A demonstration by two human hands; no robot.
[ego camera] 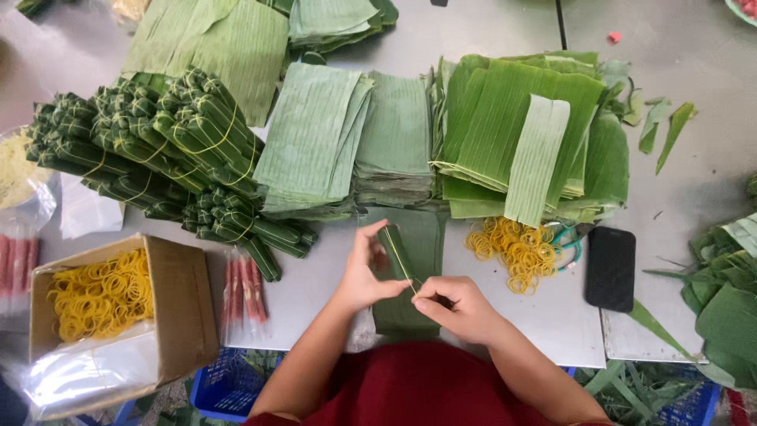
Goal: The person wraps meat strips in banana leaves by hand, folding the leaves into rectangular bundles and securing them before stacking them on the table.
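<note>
The counter (505, 315) carries cut banana leaf stacks (394, 134) beyond the grip, within reach. Left hand (364, 276) closes around a leaf-wrapped roll (397, 251), steadying it upright-tilted. Right hand (461, 308) pinches a yellow rubber band (404, 268) taut along it; loose bands (516, 248) lie just right.

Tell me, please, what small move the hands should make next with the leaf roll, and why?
Probably loop the yellow rubber band once more around the leaf roll. The left hand grips the roll while the right hand pulls the band taut, and the finished bundles are all bound with such bands.
</note>
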